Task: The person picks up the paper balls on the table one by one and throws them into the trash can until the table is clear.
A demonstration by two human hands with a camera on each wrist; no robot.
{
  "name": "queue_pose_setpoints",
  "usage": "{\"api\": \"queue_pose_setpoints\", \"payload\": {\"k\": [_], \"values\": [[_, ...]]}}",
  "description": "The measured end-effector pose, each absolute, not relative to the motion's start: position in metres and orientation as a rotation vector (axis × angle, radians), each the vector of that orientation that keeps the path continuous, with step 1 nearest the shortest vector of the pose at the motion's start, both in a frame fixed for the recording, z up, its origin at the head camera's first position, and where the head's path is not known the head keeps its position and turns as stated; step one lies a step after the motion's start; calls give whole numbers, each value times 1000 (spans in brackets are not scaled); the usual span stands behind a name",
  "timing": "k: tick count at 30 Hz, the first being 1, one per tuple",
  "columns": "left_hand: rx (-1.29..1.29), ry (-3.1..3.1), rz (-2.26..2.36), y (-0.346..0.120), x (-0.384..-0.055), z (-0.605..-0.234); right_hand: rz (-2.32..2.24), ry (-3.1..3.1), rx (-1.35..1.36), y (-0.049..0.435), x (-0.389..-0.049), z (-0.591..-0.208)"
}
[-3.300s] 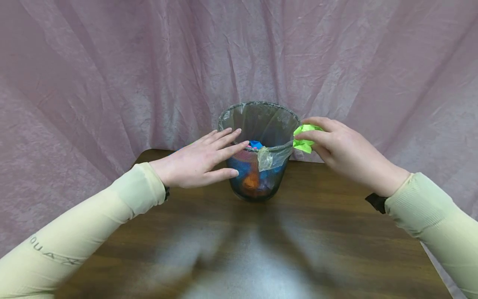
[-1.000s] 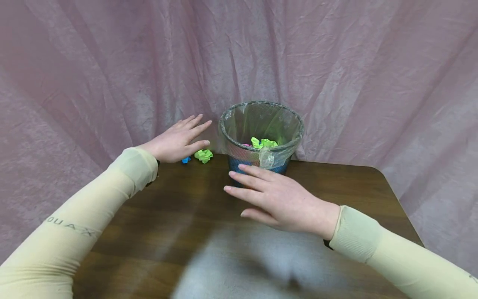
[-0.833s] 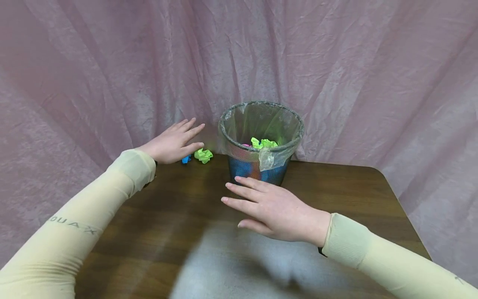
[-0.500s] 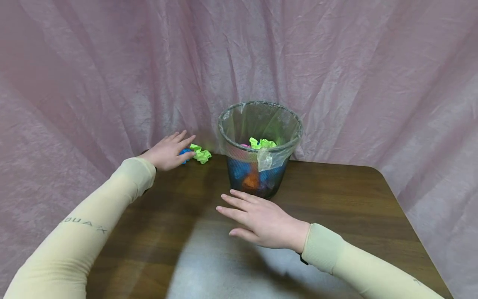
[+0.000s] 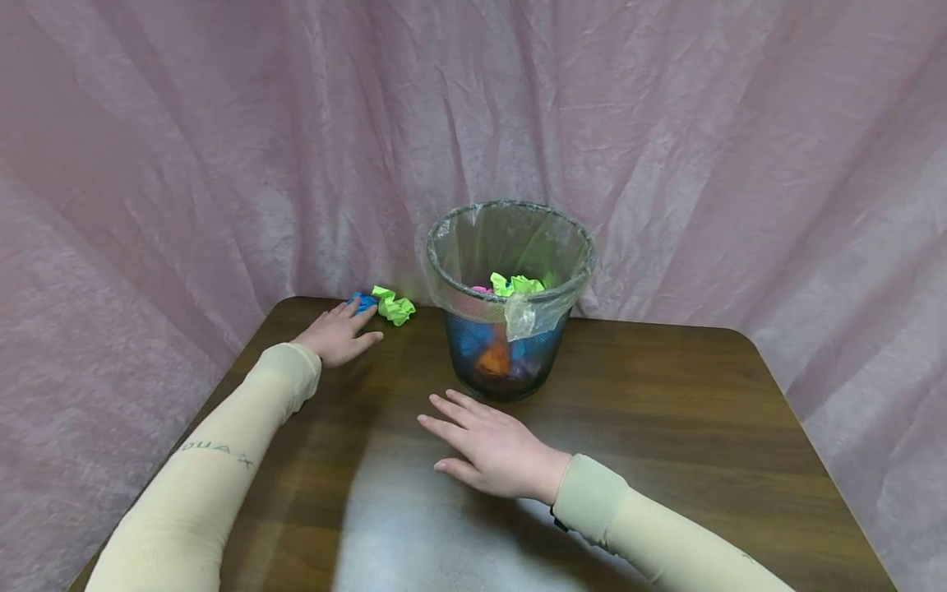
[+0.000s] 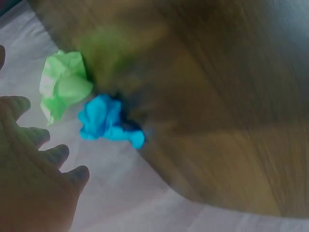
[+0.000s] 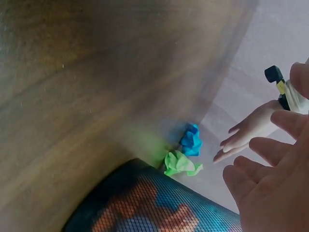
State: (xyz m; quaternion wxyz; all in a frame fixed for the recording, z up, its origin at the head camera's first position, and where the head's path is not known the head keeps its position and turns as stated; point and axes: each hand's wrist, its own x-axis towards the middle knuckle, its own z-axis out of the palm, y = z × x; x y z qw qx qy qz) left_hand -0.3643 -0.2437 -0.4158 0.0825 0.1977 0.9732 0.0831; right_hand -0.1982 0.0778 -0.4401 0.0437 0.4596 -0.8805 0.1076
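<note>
My left hand (image 5: 336,335) is spread over the table's back left, its fingers straight and holding nothing. Just past its fingertips lies a crumpled blue paper ball (image 6: 101,120), partly covered by the fingers in the head view. Against that sits a crumpled light-green paper ball (image 5: 394,307). In the right wrist view a gap shows between the left hand and both balls. My right hand (image 5: 496,448) hovers with fingers extended in front of the mesh wastebasket (image 5: 462,329), holding nothing. Inside the basket, green crumpled paper (image 5: 518,284) lies on top, with pink, blue and orange pieces showing.
A clear plastic liner (image 5: 536,316) folds over the basket's rim. The brown wooden table (image 5: 666,395) ends at the back against a pink curtain (image 5: 666,164). Both paper balls lie near the table's back edge.
The right hand held green paper at the basket's right rim; that paper is now inside. The right hand has since come back toward the front, and the left has moved left and down beside the blue ball.
</note>
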Motion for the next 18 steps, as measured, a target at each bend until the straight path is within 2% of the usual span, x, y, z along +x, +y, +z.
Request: {"api": "queue_pose_setpoints", "payload": {"k": [6, 18], "values": [[603, 2925, 251, -226, -376, -436, 346, -2706, 1381, 76, -196, -451], [549, 2916, 335, -202, -399, -445, 351, -2740, 1379, 85, -187, -467]]}}
